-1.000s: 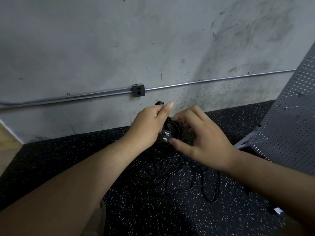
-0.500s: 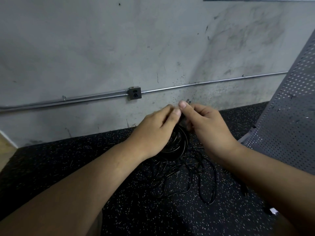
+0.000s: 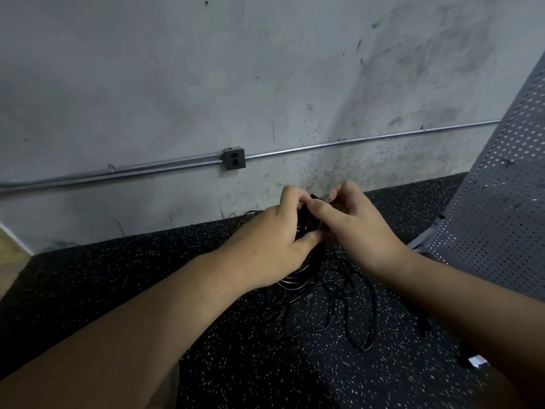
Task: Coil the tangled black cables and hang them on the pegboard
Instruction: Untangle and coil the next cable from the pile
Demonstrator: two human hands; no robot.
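My left hand (image 3: 280, 234) grips a coiled bundle of black cable (image 3: 298, 280), whose loops hang below the palm. My right hand (image 3: 356, 222) pinches the cable's plug end (image 3: 326, 199) just beside the left fingers, the two hands touching. A loose tangle of thin black cables (image 3: 351, 314) lies on the speckled black floor mat (image 3: 236, 349) under both hands. The grey perforated pegboard (image 3: 498, 208) leans at the right edge, apart from the hands. Most of the coil's top is hidden by my fingers.
A stained concrete wall rises behind, with a metal conduit (image 3: 147, 169) and an outlet box (image 3: 234, 158) on it. A small white connector (image 3: 477, 361) lies on the mat at lower right. Bare wooden floor (image 3: 8, 261) shows at the far left.
Both hands have lifted the coil a little and drawn closer together. My right hand moved from the coil's side to pinching the plug end near the top.
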